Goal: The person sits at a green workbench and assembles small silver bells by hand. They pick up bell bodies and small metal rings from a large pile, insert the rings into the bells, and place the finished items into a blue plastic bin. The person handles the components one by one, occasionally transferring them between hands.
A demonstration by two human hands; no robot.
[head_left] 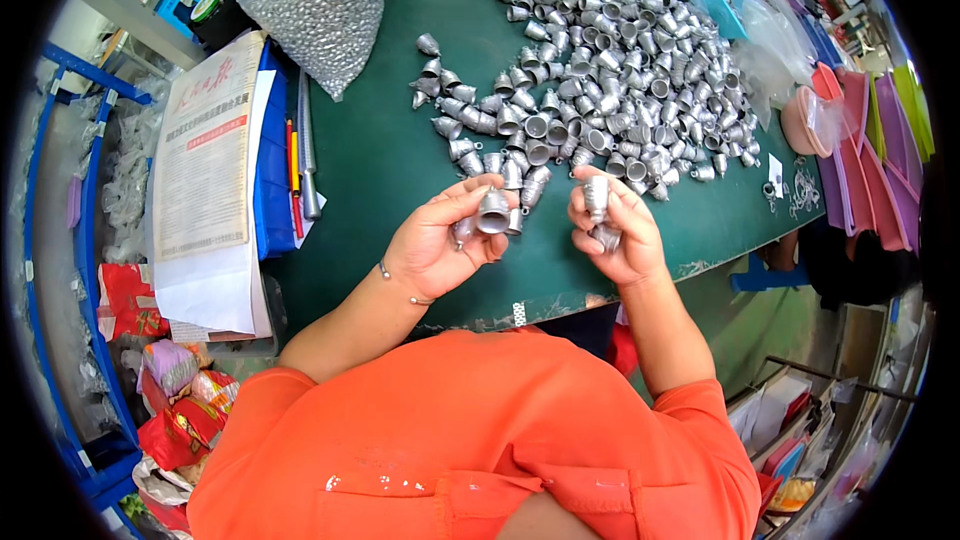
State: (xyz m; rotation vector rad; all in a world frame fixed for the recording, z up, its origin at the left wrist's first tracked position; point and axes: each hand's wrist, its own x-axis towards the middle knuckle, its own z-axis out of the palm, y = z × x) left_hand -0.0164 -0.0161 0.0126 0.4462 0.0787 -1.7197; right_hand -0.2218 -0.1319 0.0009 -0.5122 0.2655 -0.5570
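Observation:
Small silver metal bells lie in a wide pile [600, 70] over the far middle and right of the green table [400, 0]. My left hand [440, 240] is closed on a bell [493, 211] whose hollow mouth faces me; another bell [463, 231] rests against its fingers. To the right, my right hand [622, 230] pinches a bell [596, 197] upright between thumb and fingers. A further bell [606, 236] sits lower in that hand's curled fingers. Both hands are held above the table's near edge, apart from each other, with the pile's nearest bells just beyond the left one.
A clear bag of small silver beads [315, 15] stands at the far left. A newspaper [205, 155] lies over a blue tray [272, 170], with pens [294, 165] and a metal rod [307, 145] alongside. Plastic bins [870, 150] and a pink cup [806, 122] are at right.

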